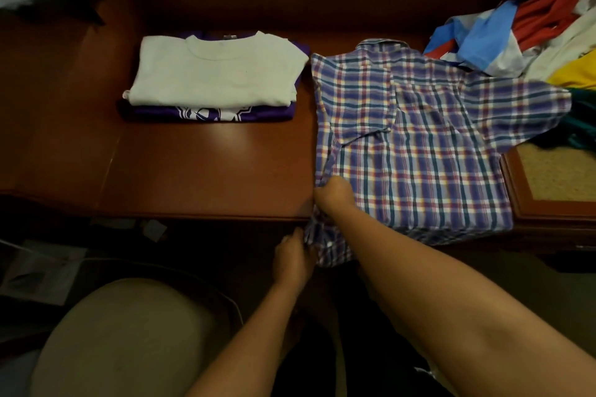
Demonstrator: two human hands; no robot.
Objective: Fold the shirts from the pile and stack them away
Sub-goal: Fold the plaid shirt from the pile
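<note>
Both hands grip the plaid shirt's left edge at the table rim.

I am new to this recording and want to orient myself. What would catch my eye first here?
The plaid shirt spread over the table's right half, with both hands at its near left edge: the right hand on top, the left hand gripping the hanging hem. Left of it sits a folded white shirt on a purple shirt; a colourful unfolded pile lies far right.

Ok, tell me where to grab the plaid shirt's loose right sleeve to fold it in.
Grip the plaid shirt by the cuff edge of its spread sleeve, coming from the right, beside the clothes pile. That sleeve lies flat and unfolded, its end free, while the other side is already turned in.
</note>
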